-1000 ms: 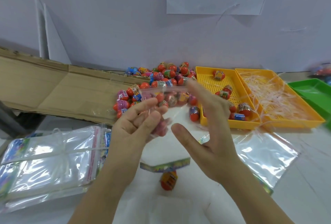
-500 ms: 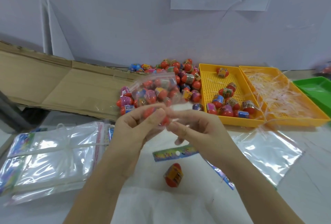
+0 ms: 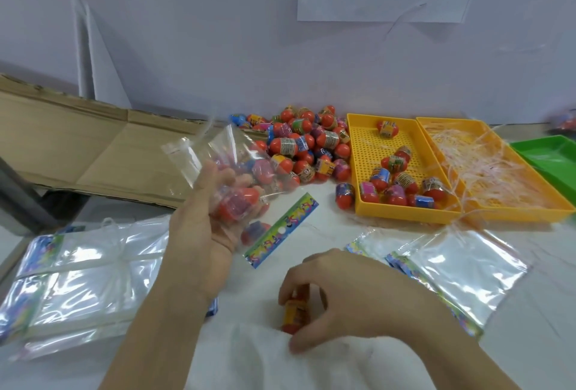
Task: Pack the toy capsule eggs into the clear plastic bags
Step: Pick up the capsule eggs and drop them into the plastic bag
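My left hand (image 3: pixel 204 230) holds a clear plastic bag (image 3: pixel 218 168) with a colourful header strip, raised above the table; an egg or two shows inside it. My right hand (image 3: pixel 339 293) is low on the white table, fingers curled round an orange capsule egg (image 3: pixel 294 314) that lies there. A heap of loose eggs (image 3: pixel 305 146) sits at the back against the wall. More eggs (image 3: pixel 396 180) lie in the left yellow tray (image 3: pixel 405 218).
A tied stack of empty bags (image 3: pixel 81 274) lies at the left, loose bags (image 3: pixel 461 268) at the right. A second yellow tray (image 3: pixel 505 211) holds plastic strips, with a green tray (image 3: pixel 548 155) beyond. Flattened cardboard (image 3: pixel 78 146) spans the back left.
My right hand let go of the bag and dropped to the lone egg on the table, closing round it. My left hand keeps the bag, now tilted left.
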Available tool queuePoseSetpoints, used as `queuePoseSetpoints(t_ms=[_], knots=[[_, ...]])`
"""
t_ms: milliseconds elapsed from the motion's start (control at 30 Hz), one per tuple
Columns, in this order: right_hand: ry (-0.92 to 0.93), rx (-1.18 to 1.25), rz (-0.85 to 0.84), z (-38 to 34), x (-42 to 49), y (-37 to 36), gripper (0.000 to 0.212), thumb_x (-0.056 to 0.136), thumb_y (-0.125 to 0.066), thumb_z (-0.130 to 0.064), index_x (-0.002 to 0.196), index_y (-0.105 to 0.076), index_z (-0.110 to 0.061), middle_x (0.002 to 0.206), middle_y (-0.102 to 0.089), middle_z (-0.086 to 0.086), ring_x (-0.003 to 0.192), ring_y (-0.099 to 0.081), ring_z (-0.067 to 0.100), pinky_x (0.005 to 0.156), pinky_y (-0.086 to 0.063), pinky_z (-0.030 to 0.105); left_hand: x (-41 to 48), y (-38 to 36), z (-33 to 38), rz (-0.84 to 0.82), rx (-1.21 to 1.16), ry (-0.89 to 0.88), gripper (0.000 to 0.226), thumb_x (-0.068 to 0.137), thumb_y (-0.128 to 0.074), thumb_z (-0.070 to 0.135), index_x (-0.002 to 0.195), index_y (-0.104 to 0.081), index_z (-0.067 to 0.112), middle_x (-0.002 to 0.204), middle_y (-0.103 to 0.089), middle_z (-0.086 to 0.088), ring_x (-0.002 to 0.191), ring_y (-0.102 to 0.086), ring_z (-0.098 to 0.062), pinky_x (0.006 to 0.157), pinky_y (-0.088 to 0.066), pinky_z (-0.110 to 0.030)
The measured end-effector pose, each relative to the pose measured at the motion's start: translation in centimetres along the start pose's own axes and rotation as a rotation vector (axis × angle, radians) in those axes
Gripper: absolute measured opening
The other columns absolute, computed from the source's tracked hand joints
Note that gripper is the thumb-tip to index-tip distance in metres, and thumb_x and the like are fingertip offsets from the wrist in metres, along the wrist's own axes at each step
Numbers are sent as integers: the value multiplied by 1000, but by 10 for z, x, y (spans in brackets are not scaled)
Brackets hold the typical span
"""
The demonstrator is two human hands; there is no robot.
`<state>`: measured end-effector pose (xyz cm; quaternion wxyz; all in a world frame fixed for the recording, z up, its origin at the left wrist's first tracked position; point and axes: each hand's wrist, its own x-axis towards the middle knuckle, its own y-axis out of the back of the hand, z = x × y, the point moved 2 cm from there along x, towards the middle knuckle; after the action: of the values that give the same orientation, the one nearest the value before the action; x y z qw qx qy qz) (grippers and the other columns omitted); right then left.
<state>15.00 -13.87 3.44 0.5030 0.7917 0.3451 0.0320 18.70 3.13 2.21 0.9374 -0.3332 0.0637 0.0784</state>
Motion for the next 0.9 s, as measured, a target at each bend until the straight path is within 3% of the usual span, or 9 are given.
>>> queuePoseSetpoints(t_ms=[100, 200, 300, 467, 533, 600, 700, 800, 900], knots=[[108, 371, 65, 4, -7, 16, 39, 72, -79, -44, 108, -65, -45, 95, -61, -21, 77, -59, 3, 65, -49, 17, -1, -2, -2, -63, 109, -2, 34, 60, -78, 34, 89, -77, 17, 91, -75, -5, 79, -70, -19, 60, -59, -29], [195, 650, 175, 9, -11, 29, 37, 70, -79, -41, 106, -69, -41, 89, -65, -11, 68, -62, 19, 61, -54, 39, -5, -3, -9, -39, 183, 12, 61, 51, -81, 30, 109, -73, 14, 102, -76, -6, 91, -70, -23, 75, -56, -36], [136, 781, 130, 19, -9, 31, 35, 69, -78, -44, 101, -64, -41, 79, -68, -6, 56, -62, 21, 55, -55, 37, -7, -3, -12, 4, 209, -28, 40, 61, -77, 25, 100, -76, 16, 98, -76, -8, 85, -71, -24, 72, -57, -37], [46, 585, 185, 31, -4, 26, 31, 76, -78, -40, 102, -63, -49, 93, -62, -14, 65, -63, 15, 58, -56, 32, -3, 1, -10, 42, 218, -150, 13, 69, -71, 21, 75, -80, 26, 82, -77, 1, 73, -73, -12, 53, -57, -24], [46, 474, 193, 35, -5, 25, 41, 73, -78, -37, 106, -61, -53, 102, -60, -19, 78, -64, 8, 63, -53, 21, -3, 2, -10, 60, 189, -178, 13, 69, -71, 20, 76, -80, 26, 82, -77, 2, 71, -73, -9, 53, -55, -22], [18, 378, 219, 40, -7, 26, 47, 66, -71, -53, 110, -56, -57, 108, -58, -25, 90, -61, 2, 71, -51, 19, -3, 1, -9, 59, 164, -182, 22, 66, -72, 24, 87, -80, 24, 89, -78, 1, 77, -74, -10, 57, -57, -24], [22, 435, 463, 43, -4, 31, 36, 71, -66, -62, 102, -59, -47, 99, -62, -20, 86, -60, 1, 69, -45, 16, -3, -2, -9, 33, 157, -170, 46, 66, -74, 27, 112, -71, 19, 99, -77, 0, 86, -73, -16, 73, -60, -35], [106, 580, 876, 40, -1, 33, 18, 85, -66, -45, 96, -52, -43, 87, -60, -19, 74, -58, 5, 65, -47, 18, -5, -3, -11, 17, 224, -197, 48, 66, -75, 27, 113, -70, 24, 98, -77, 1, 84, -73, -15, 71, -59, -35], [324, 732, 1025, 31, -3, 32, 40, 86, -66, -32, 117, -49, -51, 110, -63, -15, 97, -62, 14, 82, -52, 35, -8, -5, -14, -27, 407, -288, 49, 67, -81, 24, 115, -69, 30, 102, -76, 11, 91, -72, -9, 71, -60, -29]])
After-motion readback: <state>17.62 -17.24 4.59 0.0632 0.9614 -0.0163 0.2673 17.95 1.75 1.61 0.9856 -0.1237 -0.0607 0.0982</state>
